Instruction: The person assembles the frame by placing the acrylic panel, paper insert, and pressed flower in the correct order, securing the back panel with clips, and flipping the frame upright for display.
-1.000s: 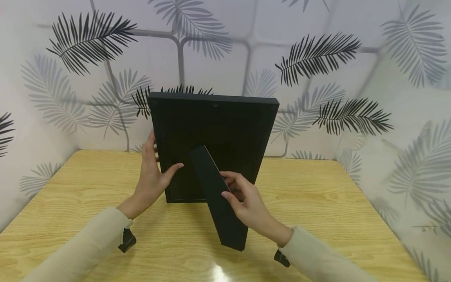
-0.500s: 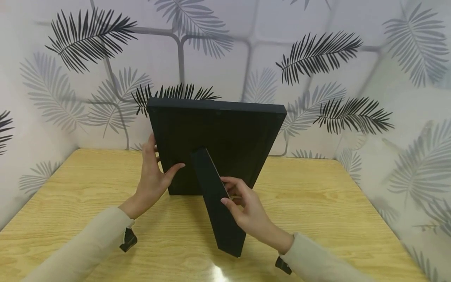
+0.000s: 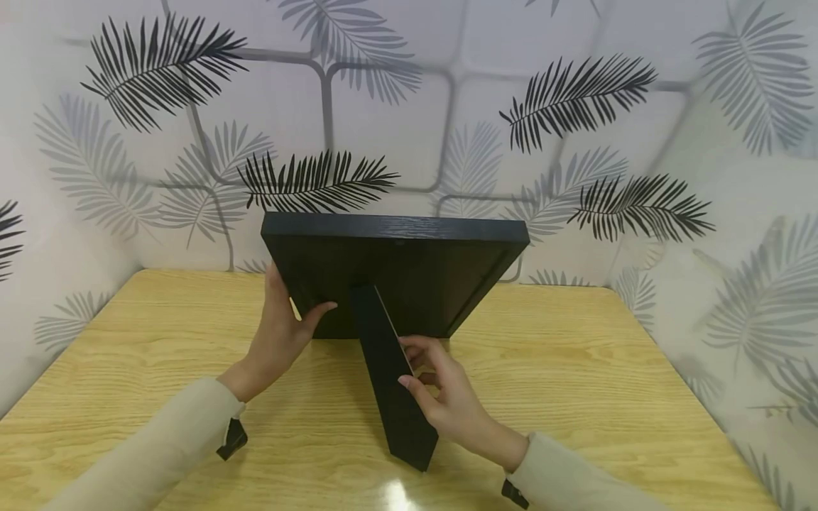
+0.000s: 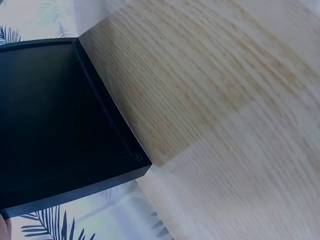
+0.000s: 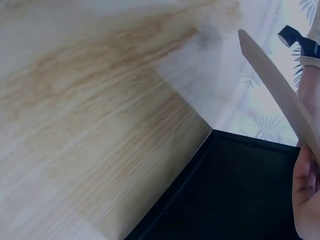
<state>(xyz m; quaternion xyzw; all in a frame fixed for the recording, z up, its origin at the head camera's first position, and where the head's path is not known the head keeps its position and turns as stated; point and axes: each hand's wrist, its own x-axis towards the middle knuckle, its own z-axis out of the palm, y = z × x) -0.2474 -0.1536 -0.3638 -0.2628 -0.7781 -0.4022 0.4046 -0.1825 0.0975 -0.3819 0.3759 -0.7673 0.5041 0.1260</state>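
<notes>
A black picture frame [image 3: 441, 273] stands with its back toward me, its top edge leaning my way. From its back a black easel leg [image 3: 383, 376] slants down toward the near side of the table. My left hand [image 3: 281, 337] grips the frame's left side, thumb against the back and the other fingers mostly hidden behind the edge. Thumb and fingers of my right hand [image 3: 450, 401] pinch the leg's right edge about halfway down. In the right wrist view, the leg [image 5: 275, 82] shows a tan inner face beside the frame's dark back [image 5: 240, 190].
A light wood-grain table [image 3: 575, 369] lies under the frame. Behind it and at both sides rises a pale wall [image 3: 396, 135] with a feather-leaf print. Black straps [image 3: 233, 438] hang at both wrists, below beige sleeves [image 3: 160, 440].
The frame's top has tipped down toward me and its bottom edge has shifted away. My right hand has lowered slightly with the leg, whose foot has come a little nearer and left.
</notes>
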